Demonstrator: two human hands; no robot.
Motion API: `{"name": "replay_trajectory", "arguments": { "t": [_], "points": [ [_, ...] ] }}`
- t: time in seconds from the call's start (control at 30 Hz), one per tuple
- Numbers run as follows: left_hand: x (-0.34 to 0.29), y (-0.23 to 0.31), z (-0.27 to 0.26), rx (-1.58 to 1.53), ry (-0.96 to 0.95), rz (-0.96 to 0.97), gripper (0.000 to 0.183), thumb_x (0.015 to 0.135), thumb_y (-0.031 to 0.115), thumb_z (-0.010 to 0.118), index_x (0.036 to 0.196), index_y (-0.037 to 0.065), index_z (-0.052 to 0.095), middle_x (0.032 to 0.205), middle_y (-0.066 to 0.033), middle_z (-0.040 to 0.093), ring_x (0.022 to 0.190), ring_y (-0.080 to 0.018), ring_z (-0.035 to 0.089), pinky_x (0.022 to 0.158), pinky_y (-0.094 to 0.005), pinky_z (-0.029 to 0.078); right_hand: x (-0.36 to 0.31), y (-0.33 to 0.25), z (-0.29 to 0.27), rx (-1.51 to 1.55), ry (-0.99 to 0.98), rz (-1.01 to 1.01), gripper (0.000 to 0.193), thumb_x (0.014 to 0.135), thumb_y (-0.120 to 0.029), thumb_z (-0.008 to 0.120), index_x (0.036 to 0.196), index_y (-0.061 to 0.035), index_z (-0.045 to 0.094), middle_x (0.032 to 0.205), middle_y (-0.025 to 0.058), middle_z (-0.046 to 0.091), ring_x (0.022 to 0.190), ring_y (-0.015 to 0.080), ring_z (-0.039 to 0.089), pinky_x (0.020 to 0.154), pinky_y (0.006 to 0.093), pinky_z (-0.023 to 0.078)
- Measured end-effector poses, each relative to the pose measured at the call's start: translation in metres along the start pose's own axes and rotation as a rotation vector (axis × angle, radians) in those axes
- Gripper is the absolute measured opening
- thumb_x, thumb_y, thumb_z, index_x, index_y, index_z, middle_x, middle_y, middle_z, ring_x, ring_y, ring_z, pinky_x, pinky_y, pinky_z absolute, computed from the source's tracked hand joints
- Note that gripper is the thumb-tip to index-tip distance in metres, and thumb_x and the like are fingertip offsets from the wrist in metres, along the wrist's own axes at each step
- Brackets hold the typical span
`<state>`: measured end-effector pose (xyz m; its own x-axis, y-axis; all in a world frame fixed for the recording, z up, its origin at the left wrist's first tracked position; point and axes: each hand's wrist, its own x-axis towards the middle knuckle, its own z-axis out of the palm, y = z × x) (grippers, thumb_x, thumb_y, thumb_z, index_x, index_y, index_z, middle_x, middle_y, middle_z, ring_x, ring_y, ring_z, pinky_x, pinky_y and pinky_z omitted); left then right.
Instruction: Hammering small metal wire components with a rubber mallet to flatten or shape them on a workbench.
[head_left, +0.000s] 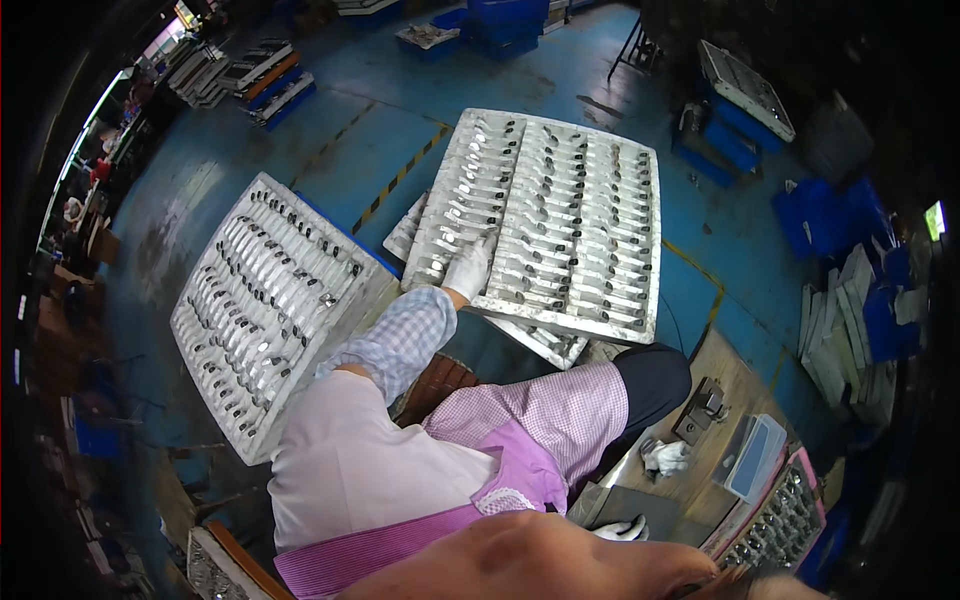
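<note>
Meanwhile, left hand rests on white tray near blue crates.

Pretty bright in the middle, light seems to come from overhead and from the windows at the far left, which are blown out. The blue floor has a soft sheen, and the pale metal trays catch a lot of glare, so detail washes out there. Heavy fisheye bend, dark vignette all round the rim, right side murky. The bare forearm at the bottom is close and blurry.
</note>
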<state>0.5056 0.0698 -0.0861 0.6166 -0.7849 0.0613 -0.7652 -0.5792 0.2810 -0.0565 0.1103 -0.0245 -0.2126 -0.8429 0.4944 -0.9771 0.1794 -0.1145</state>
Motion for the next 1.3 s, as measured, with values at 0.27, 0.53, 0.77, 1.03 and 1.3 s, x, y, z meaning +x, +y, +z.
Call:
{"name": "replay_trajectory", "arguments": {
  "t": [0.27, 0.53, 0.77, 1.03, 1.3],
  "points": [
    [-0.002, 0.000, -0.004, -0.069, -0.030, -0.105, 0.048, 0.087, 0.002, 0.050, 0.135, 0.007, 0.050, 0.104, -0.0197, 0.063, 0.096, -0.0369, 0.066, 0.080, -0.0477, 0.054, 0.000, 0.002, 0.000, -0.011, -0.032, 0.004, 0.021, 0.092, -0.015, 0.056, 0.110, -0.0165, 0.069, 0.117, 0.0052, 0.063, 0.101, 0.0289, 0.060, 0.086, 0.0438, 0.049],
    [0.011, -0.016, 0.020, -0.379, 0.173, -0.400, 0.056, 0.083, 0.021, 0.072, 0.135, 0.012, 0.054, 0.124, -0.0177, 0.061, 0.113, -0.0368, 0.059, 0.094, -0.0439, 0.048, -0.001, 0.008, 0.005, 0.016, -0.061, -0.036, 0.020, 0.092, -0.016, 0.057, 0.108, -0.0162, 0.069, 0.116, 0.0051, 0.063, 0.101, 0.0288, 0.060, 0.086, 0.0434, 0.049],
    [0.012, -0.018, 0.019, -0.336, 0.126, -0.337, 0.029, 0.080, 0.019, 0.073, 0.108, 0.013, 0.073, 0.109, -0.0151, 0.066, 0.098, -0.0340, 0.064, 0.084, -0.0430, 0.051, -0.003, 0.012, 0.007, 0.028, -0.076, -0.037, 0.019, 0.092, -0.016, 0.058, 0.107, -0.0159, 0.070, 0.115, 0.0051, 0.063, 0.101, 0.0287, 0.060, 0.085, 0.0430, 0.049],
    [0.020, -0.025, 0.061, -0.928, 0.513, -0.584, 0.027, 0.084, 0.011, 0.075, 0.109, 0.003, 0.071, 0.103, -0.0110, 0.073, 0.086, -0.0191, 0.069, 0.078, -0.0293, 0.052, -0.001, 0.010, 0.006, 0.029, -0.086, -0.027, 0.018, 0.091, -0.016, 0.059, 0.106, -0.0156, 0.071, 0.114, 0.0051, 0.063, 0.100, 0.0286, 0.060, 0.085, 0.0427, 0.049],
    [0.016, -0.020, 0.024, -1.554, 0.422, -0.797, 0.024, 0.093, 0.022, 0.068, 0.110, 0.004, 0.069, 0.088, -0.0038, 0.070, 0.055, -0.0093, 0.059, 0.042, -0.0240, 0.043, 0.026, 0.039, -0.017, 0.228, -0.235, -0.053, 0.031, 0.096, -0.034, 0.056, 0.113, -0.0114, 0.069, 0.115, 0.0090, 0.065, 0.102, 0.0305, 0.061, 0.089, 0.0442, 0.048]
  ]
}}
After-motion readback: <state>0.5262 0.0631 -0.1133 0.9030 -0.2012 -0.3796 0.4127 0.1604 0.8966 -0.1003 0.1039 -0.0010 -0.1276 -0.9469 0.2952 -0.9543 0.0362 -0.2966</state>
